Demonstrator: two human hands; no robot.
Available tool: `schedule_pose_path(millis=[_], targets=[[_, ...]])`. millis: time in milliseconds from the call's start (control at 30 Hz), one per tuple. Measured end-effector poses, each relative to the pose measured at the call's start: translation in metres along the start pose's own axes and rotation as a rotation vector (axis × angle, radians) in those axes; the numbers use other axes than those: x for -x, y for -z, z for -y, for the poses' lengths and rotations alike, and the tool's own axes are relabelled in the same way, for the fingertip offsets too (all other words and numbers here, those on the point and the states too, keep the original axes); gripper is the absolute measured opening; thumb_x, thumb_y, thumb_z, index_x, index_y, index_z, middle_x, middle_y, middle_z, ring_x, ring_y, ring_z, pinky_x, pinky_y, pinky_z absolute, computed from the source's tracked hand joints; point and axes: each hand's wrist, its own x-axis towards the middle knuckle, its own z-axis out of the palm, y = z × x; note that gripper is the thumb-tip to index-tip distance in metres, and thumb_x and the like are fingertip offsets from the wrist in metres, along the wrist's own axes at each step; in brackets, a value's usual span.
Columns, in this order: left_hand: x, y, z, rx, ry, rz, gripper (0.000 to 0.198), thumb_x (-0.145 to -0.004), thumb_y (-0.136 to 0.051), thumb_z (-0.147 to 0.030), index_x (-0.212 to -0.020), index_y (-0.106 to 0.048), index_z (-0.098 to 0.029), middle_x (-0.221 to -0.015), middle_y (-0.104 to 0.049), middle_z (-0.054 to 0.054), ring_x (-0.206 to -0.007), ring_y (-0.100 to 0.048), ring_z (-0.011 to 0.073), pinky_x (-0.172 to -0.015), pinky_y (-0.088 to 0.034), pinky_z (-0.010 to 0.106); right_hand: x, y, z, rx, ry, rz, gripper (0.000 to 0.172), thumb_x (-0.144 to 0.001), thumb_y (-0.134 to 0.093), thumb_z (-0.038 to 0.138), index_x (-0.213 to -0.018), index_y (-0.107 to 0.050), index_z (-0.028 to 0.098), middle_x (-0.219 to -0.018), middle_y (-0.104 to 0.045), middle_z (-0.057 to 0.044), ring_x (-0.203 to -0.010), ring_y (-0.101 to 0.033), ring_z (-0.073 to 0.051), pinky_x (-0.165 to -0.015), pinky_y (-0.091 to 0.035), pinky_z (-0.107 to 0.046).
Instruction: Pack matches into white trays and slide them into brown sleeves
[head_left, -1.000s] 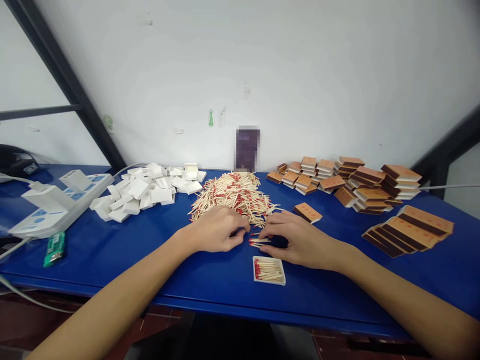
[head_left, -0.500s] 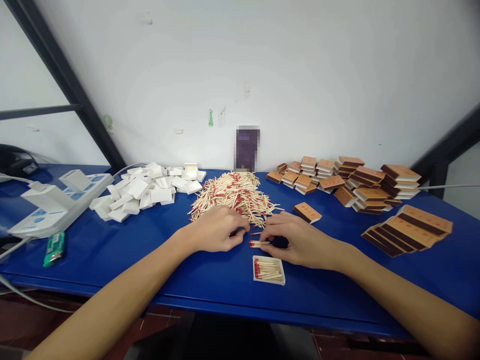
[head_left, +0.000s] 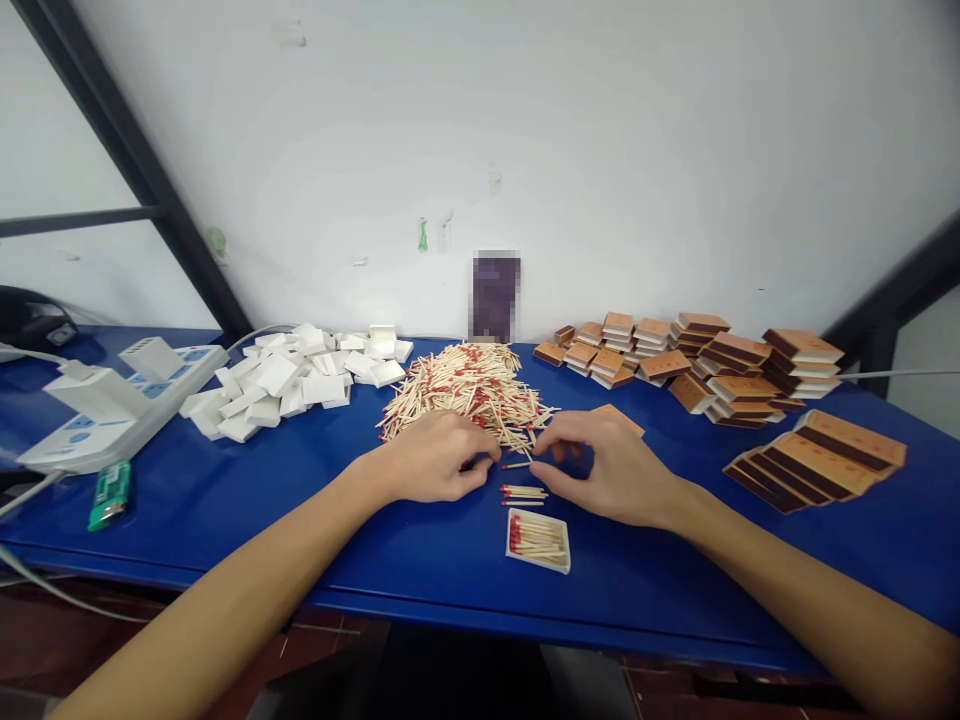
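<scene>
A heap of red-tipped matches [head_left: 469, 385] rises on the blue table in front of me. My left hand [head_left: 442, 455] rests at its near edge, fingers curled and thumb close to the index finger; whatever is between them is hidden. My right hand [head_left: 604, 465] is open, thumb and index finger apart, beside a single match [head_left: 516, 465] lying right of my left fingertips. Below that, a small row of matches [head_left: 525, 493] lies side by side, heads to the left. Nearest me is a white matchbox tray [head_left: 566, 558] holding many matches, also with heads to the left.
White empty trays [head_left: 277, 375] are piled at left, near a power strip [head_left: 71, 455] with plugs and a green lighter [head_left: 110, 495]. Orange-brown matchboxes [head_left: 739, 385] stand stacked at right, with flat sleeves [head_left: 817, 460] nearer. One matchbox [head_left: 622, 415] lies partly behind my right hand.
My right hand has let go of the small row of matches and moved up toward the heap, its fingers now spread. My left hand has barely moved.
</scene>
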Motion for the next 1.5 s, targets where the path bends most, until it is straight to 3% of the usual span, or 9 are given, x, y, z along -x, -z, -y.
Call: schedule_pose_path(millis=[167,367,700,867,1033,1500], targets=[[0.000,0.000,0.000,-0.003,0.005,-0.010,0.018,-0.084,-0.051,-0.015,-0.089,-0.068,-0.019,-0.073,-0.065,-0.001,-0.065,-0.057,0.0124,-0.064,-0.041,0.026,-0.002,0.001,-0.004,0.076,-0.004,0.005,0.015,-0.087,-0.054,0.025,-0.081,-0.066,0.018,-0.069,-0.063,-0.001,-0.059,-0.053,-0.013,-0.058,-0.036,-0.026],[0.000,0.000,-0.002,0.009,0.011,-0.009,0.016,-0.090,-0.055,-0.022,-0.096,-0.069,-0.019,-0.078,-0.067,0.001,-0.069,-0.059,0.0137,-0.068,-0.042,0.026,-0.004,-0.009,-0.006,0.164,-0.087,0.106,0.019,-0.088,-0.055,0.025,-0.074,-0.067,0.019,-0.052,-0.054,0.004,-0.050,-0.049,-0.012,-0.066,-0.037,-0.029],[-0.001,-0.005,-0.004,-0.031,-0.023,-0.061,0.020,-0.096,-0.054,-0.031,-0.105,-0.067,-0.019,-0.096,-0.060,0.005,-0.089,-0.057,0.0179,-0.080,-0.044,0.030,-0.005,-0.009,-0.010,0.159,-0.234,0.019,0.021,-0.090,-0.053,0.032,-0.076,-0.062,0.019,-0.053,-0.054,0.004,-0.046,-0.046,-0.012,-0.051,-0.030,-0.026],[0.000,-0.006,-0.005,-0.043,-0.012,-0.104,0.024,-0.097,-0.053,-0.034,-0.114,-0.067,-0.024,-0.105,-0.053,0.007,-0.098,-0.052,0.0210,-0.086,-0.044,0.034,-0.005,-0.012,-0.011,0.170,-0.267,0.084,0.020,-0.089,-0.054,0.035,-0.079,-0.061,0.020,-0.056,-0.056,0.003,-0.050,-0.049,-0.013,-0.053,-0.030,-0.026],[0.000,-0.006,-0.004,-0.076,0.012,-0.076,0.024,-0.095,-0.055,-0.032,-0.114,-0.068,-0.025,-0.110,-0.051,0.009,-0.104,-0.050,0.0240,-0.092,-0.042,0.039,-0.007,-0.014,-0.012,0.186,-0.317,0.123,0.020,-0.087,-0.056,0.037,-0.078,-0.060,0.020,-0.057,-0.056,0.003,-0.051,-0.048,-0.013,-0.053,-0.028,-0.026],[-0.003,-0.012,-0.005,-0.112,-0.051,-0.081,0.026,-0.099,-0.049,-0.032,-0.114,-0.068,-0.024,-0.109,-0.061,0.006,-0.100,-0.051,0.0215,-0.089,-0.041,0.036,-0.009,-0.014,-0.013,0.110,-0.383,0.127,0.019,-0.083,-0.059,0.038,-0.077,-0.059,0.020,-0.060,-0.058,0.003,-0.055,-0.050,-0.012,-0.053,-0.030,-0.025]])
